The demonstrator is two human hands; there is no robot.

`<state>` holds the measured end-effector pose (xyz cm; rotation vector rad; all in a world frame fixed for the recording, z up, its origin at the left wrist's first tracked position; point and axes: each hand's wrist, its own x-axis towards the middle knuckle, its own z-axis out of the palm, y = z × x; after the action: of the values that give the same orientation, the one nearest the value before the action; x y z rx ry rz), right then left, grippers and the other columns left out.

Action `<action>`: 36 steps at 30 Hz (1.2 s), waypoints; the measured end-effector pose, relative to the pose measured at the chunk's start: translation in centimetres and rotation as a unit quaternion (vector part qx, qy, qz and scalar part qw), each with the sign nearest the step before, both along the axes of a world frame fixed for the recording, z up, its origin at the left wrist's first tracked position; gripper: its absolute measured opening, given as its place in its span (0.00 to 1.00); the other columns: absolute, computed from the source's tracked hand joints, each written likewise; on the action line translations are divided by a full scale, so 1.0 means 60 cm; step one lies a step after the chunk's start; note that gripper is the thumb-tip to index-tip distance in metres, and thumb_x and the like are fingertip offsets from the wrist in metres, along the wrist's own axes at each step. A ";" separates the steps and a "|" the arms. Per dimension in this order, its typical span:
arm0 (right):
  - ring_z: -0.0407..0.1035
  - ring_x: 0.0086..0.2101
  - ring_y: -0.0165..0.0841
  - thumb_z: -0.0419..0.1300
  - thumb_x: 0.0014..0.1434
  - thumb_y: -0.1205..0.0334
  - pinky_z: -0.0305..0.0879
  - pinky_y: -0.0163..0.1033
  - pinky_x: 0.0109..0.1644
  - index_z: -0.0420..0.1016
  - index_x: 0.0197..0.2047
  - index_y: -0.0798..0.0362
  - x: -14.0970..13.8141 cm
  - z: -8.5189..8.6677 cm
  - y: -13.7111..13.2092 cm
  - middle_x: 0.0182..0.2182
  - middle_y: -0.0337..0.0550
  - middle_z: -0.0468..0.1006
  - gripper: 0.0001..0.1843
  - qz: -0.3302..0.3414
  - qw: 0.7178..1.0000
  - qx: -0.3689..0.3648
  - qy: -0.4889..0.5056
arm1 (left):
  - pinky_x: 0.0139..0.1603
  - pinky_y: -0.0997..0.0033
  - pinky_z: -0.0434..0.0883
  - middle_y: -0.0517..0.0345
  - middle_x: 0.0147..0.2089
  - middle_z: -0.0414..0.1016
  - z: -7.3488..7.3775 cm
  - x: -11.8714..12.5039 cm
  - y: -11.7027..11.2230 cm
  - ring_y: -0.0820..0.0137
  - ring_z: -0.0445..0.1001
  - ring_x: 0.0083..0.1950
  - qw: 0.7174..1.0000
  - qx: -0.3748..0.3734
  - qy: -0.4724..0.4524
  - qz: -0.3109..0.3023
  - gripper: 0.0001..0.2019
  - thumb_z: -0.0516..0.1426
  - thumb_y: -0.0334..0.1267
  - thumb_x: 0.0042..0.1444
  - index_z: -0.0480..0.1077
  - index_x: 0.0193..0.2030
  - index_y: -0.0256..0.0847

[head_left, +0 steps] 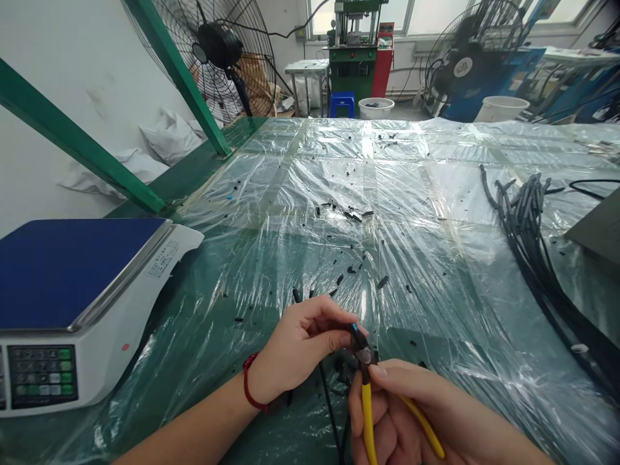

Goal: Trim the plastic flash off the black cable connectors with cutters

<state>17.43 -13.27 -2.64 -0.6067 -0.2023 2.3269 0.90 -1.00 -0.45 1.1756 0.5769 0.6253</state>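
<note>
My left hand [298,352], a red bracelet at its wrist, pinches the end of a thin black cable [329,403] between thumb and fingers. A small blue bit shows at that end, right by the jaws of the cutting pliers [367,413]. My right hand [400,403] is wrapped round the pliers' yellow handles, which stand spread apart. The jaws touch or nearly touch the cable end; their exact grip on it is hidden by my left fingertips. Small black scraps [341,371] lie beneath my hands.
Left stands a weighing scale [82,271] with a blue top. A bundle of dark cables [527,239] lies at the right, near a grey box [598,226]. Black offcuts [352,215] dot the plastic sheet [232,258]. Green posts [181,77] rise at the left.
</note>
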 end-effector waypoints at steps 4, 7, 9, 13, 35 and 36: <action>0.76 0.25 0.32 0.57 0.63 0.42 0.68 0.29 0.27 0.77 0.36 0.65 -0.001 -0.001 -0.001 0.24 0.54 0.79 0.29 -0.007 1.000 0.004 -0.016 | 0.39 0.74 0.79 0.55 0.36 0.84 0.004 -0.002 0.000 0.69 0.83 0.37 0.999 0.006 0.038 0.013 0.08 0.70 0.32 0.53 0.77 0.37 0.37; 0.76 0.25 0.32 0.59 0.62 0.42 0.66 0.28 0.26 0.77 0.34 0.65 -0.002 0.000 -0.001 0.23 0.51 0.78 0.28 -0.014 1.000 0.011 -0.023 | 0.39 0.73 0.79 0.55 0.35 0.83 0.002 -0.005 0.001 0.68 0.83 0.37 0.999 0.013 0.049 0.014 0.08 0.70 0.32 0.53 0.77 0.37 0.37; 0.74 0.24 0.31 0.59 0.62 0.43 0.64 0.27 0.25 0.77 0.33 0.66 -0.001 0.001 -0.002 0.23 0.51 0.77 0.29 -0.017 0.999 0.022 -0.036 | 0.39 0.73 0.80 0.56 0.35 0.83 0.002 -0.006 0.001 0.69 0.83 0.37 0.999 0.017 0.044 0.011 0.07 0.70 0.31 0.53 0.76 0.37 0.38; 0.74 0.24 0.30 0.58 0.64 0.43 0.63 0.27 0.25 0.78 0.33 0.66 0.005 0.002 -0.004 0.24 0.50 0.76 0.29 -0.010 0.999 0.029 -0.040 | 0.38 0.75 0.79 0.57 0.36 0.83 0.004 -0.008 0.000 0.70 0.83 0.36 0.999 0.023 0.033 -0.001 0.07 0.69 0.29 0.53 0.76 0.36 0.38; 0.63 0.13 0.27 0.56 0.58 0.40 0.55 0.28 0.15 0.76 0.21 0.62 0.023 -0.034 -0.003 0.12 0.44 0.68 0.32 0.042 0.998 0.018 -0.041 | 0.38 0.69 0.76 0.55 0.37 0.80 0.015 -0.017 -0.009 0.67 0.79 0.37 0.984 0.106 0.134 -0.047 0.07 0.66 0.30 0.53 0.73 0.36 0.39; 0.63 0.13 0.27 0.55 0.59 0.41 0.54 0.28 0.16 0.75 0.19 0.62 0.020 -0.030 -0.002 0.10 0.42 0.66 0.33 0.035 0.998 0.022 -0.043 | 0.38 0.69 0.76 0.55 0.37 0.79 0.015 -0.018 -0.009 0.67 0.79 0.36 0.984 0.106 0.136 -0.047 0.07 0.66 0.30 0.53 0.73 0.36 0.39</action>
<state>18.65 -13.40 -4.43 -0.6885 -0.3191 2.3586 -0.16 -1.51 0.45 1.4944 0.6914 0.4558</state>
